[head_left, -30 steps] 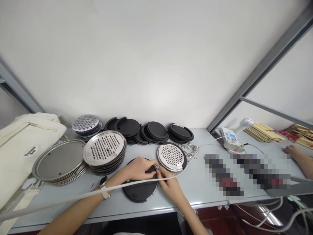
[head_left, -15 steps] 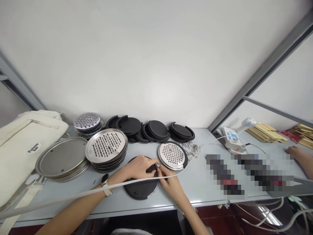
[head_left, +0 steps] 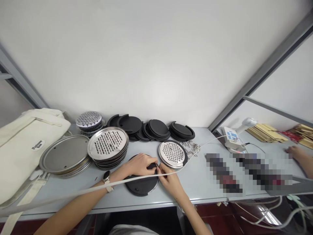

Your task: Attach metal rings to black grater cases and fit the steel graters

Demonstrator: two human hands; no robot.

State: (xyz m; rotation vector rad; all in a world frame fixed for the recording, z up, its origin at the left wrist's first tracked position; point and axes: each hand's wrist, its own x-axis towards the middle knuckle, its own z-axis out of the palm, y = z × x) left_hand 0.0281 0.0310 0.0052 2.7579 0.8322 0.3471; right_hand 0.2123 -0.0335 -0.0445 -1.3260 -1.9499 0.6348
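On the table in front of me lies a round black disc (head_left: 143, 186) with a thin silvery edge showing at its right side. My left hand (head_left: 140, 165), a watch at its wrist, rests across the disc with thumb and fingers closed at its right rim. Against that same rim, the fingers of my right hand (head_left: 169, 179) are pinched together, meeting the left fingertips. A small shiny bit shows between the two hands, too small to name. Just beyond stands a perforated metal plate (head_left: 172, 154) set in a black rim, beside a heap of small metal wire clips (head_left: 192, 148).
Stacked perforated plates (head_left: 107, 142), plain metal discs (head_left: 65, 153) and a white bag (head_left: 31, 147) occupy the left. Black discs (head_left: 158, 128) line the wall. A white cable (head_left: 88, 189) crosses before my arms. Another person's hand (head_left: 297, 153) is at far right.
Both hands keep almost the same place at the disc's rim, with only slight finger movement. The whole view has shifted a little.
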